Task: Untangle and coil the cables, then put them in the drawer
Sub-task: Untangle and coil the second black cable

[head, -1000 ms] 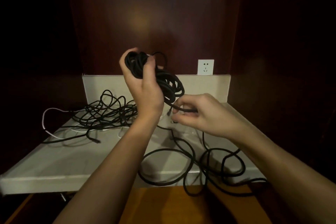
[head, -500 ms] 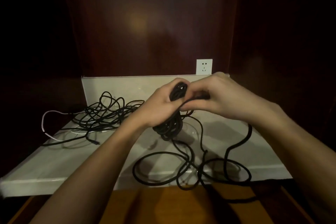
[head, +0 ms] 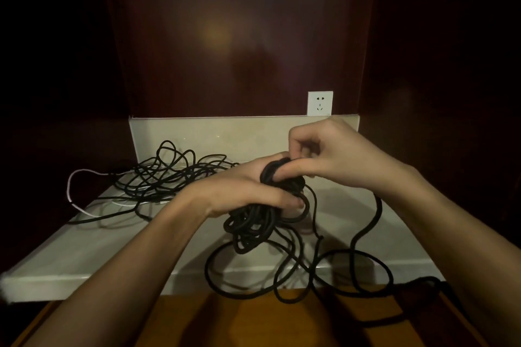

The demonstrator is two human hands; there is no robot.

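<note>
My left hand (head: 248,191) grips a bundle of coiled black cable (head: 253,225) just above the pale counter (head: 84,248). My right hand (head: 332,155) pinches the top of the same bundle with thumb and fingers. Loose loops of this black cable (head: 352,270) trail from the bundle over the counter's front edge. A second tangle of black cables (head: 169,175) lies at the back left of the counter, with a white cable (head: 70,191) curving out of it to the left. No drawer shows.
A white wall socket (head: 320,103) sits above the counter's raised back edge. Dark wooden panels close in the back and both sides. An orange-brown wooden surface (head: 253,318) lies below the counter's front edge.
Both hands have come down from in front of the wall to just above the counter with the coil. My right hand moved from the trailing cable below up to the top of the bundle.
</note>
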